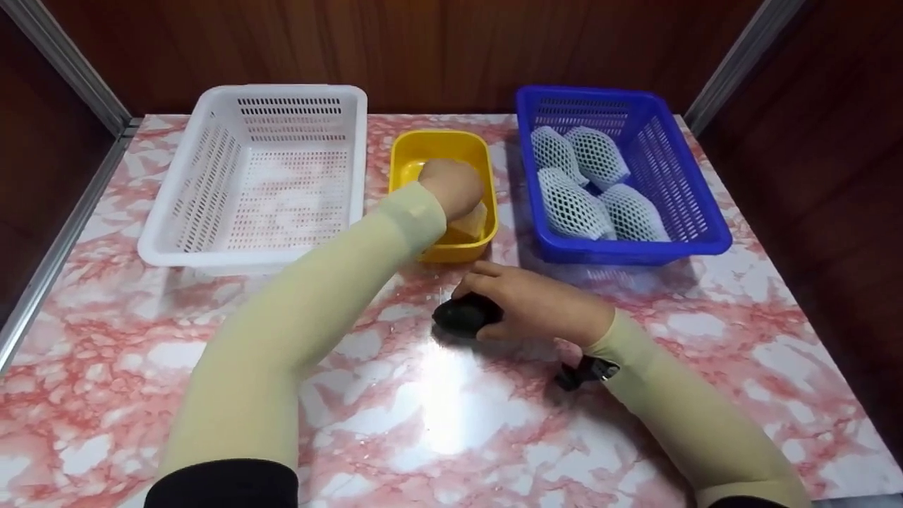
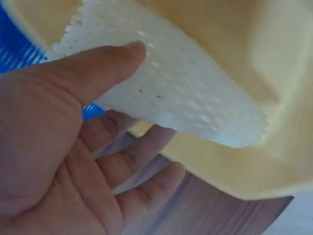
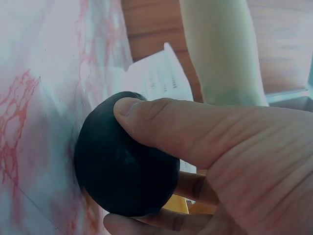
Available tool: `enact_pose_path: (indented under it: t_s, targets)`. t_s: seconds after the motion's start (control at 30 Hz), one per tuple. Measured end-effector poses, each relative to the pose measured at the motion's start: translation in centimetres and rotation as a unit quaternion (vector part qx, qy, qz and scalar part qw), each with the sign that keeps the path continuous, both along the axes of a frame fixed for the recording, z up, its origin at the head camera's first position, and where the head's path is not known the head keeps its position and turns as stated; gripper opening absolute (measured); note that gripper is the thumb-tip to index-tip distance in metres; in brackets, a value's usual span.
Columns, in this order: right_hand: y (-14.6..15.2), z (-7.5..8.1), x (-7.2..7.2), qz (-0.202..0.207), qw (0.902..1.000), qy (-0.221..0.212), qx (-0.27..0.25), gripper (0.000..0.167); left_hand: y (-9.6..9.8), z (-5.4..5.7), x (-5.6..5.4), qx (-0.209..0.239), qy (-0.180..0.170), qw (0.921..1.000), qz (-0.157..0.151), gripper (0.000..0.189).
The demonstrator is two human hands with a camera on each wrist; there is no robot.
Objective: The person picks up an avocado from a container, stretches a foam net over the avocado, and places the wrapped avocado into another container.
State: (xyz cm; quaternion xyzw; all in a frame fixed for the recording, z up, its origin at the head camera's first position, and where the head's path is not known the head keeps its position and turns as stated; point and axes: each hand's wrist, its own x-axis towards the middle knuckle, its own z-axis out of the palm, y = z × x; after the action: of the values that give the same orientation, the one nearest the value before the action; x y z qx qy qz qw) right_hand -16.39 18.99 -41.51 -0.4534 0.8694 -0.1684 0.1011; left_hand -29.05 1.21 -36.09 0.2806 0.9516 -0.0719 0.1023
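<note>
My left hand (image 1: pixel 451 187) reaches into the yellow tub (image 1: pixel 492 176). Thumb and fingers there pinch a white foam net sleeve (image 2: pixel 181 83), which hangs flat inside the tub in the left wrist view. Near the middle of the table, my right hand (image 1: pixel 540 303) grips a dark, smooth avocado (image 1: pixel 462 317). The thumb (image 3: pixel 129 107) lies along one side of this fruit and the fingers curl round the other. Its pointed end faces left in the head view, low against the tabletop.
A white perforated basket (image 1: pixel 358 162) stands left of the tub. On the right, a blue basket (image 1: pixel 635 248) holds several fruits in white foam nets (image 1: pixel 575 204). The table (image 1: pixel 367 437) has a red-and-white marbled top, with wooden panels behind and beside it.
</note>
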Motion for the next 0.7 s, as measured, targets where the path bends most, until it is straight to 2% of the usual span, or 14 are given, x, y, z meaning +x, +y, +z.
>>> enact_pose_path:
  t_s: [0.17, 0.37, 0.5, 0.7]
  targets:
    - [-0.1, -0.1, -0.1, 0.013, 0.9999, 0.008, -0.007, 0.055, -1.0, 2.2, 1.0, 0.029, 0.015, 0.9994, 0.007, 0.028]
    - [-0.3, -0.1, -0.3, 0.023, 0.9996, 0.014, -0.012, 0.056, -2.6, 4.4, 3.7, 0.083, 0.046, 0.9954, 0.018, 0.032]
    - [-0.2, 0.0, -0.3, 0.021, 0.9997, 0.011, -0.009, 0.056, -3.8, 4.6, 6.3, 0.127, 0.059, 0.9899, 0.024, 0.032]
    - [-0.1, -0.1, -0.1, 0.004, 1.0, -0.004, -0.007, 0.054, -5.2, 3.7, 10.6, 0.188, 0.105, 0.9765, 0.0, 0.023]
